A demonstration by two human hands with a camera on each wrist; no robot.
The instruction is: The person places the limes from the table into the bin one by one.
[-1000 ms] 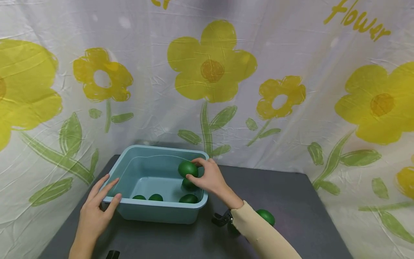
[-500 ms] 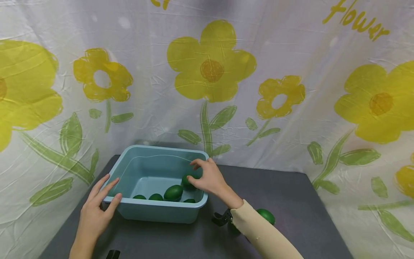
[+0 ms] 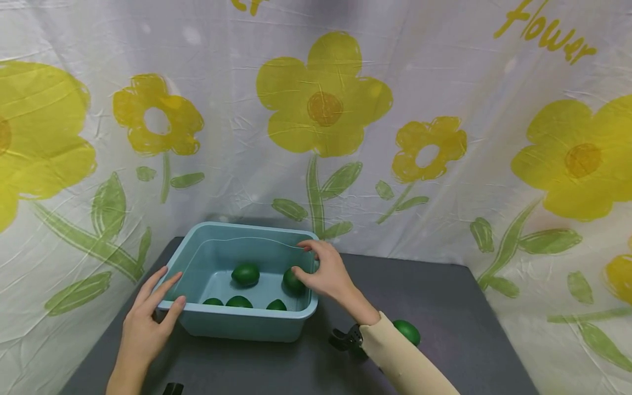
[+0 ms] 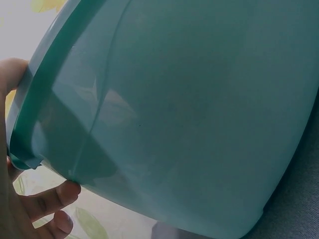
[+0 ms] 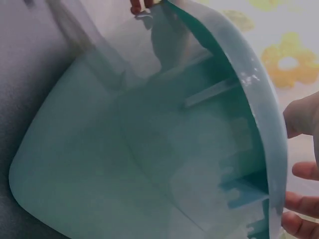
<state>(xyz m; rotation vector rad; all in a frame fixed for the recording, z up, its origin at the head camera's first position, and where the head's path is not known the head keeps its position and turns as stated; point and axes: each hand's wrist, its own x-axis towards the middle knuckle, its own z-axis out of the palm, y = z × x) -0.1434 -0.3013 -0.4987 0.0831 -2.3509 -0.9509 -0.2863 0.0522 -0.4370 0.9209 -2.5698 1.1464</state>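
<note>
A light blue plastic basin (image 3: 237, 323) stands on the dark table. Inside lie several smooth green fruits, oval like limes; one fruit (image 3: 245, 274) sits mid-basin, another fruit (image 3: 292, 282) near the right wall. My left hand (image 3: 145, 329) rests its spread fingers at the basin's left front corner, thumb by the front rim. In the left wrist view, fingertips (image 4: 69, 191) meet the outer wall. My right hand (image 3: 323, 271) reaches over the right rim, thumb overlapping the fruit there, thumb and fingers apart with nothing pinched. Its fingers also show beside the rim (image 5: 271, 149) in the right wrist view.
A further green fruit (image 3: 407, 332) lies on the table (image 3: 424, 291) beyond the right sleeve (image 3: 400, 356), and another is partly hidden under the right wrist. A flower-printed curtain (image 3: 222, 181) hangs behind the table and at both sides.
The right hand has let go of a green fruit, which dropped into the basin and rolled. Fruits in the basin have shifted. The right hand moved slightly right; the left hand stayed.
</note>
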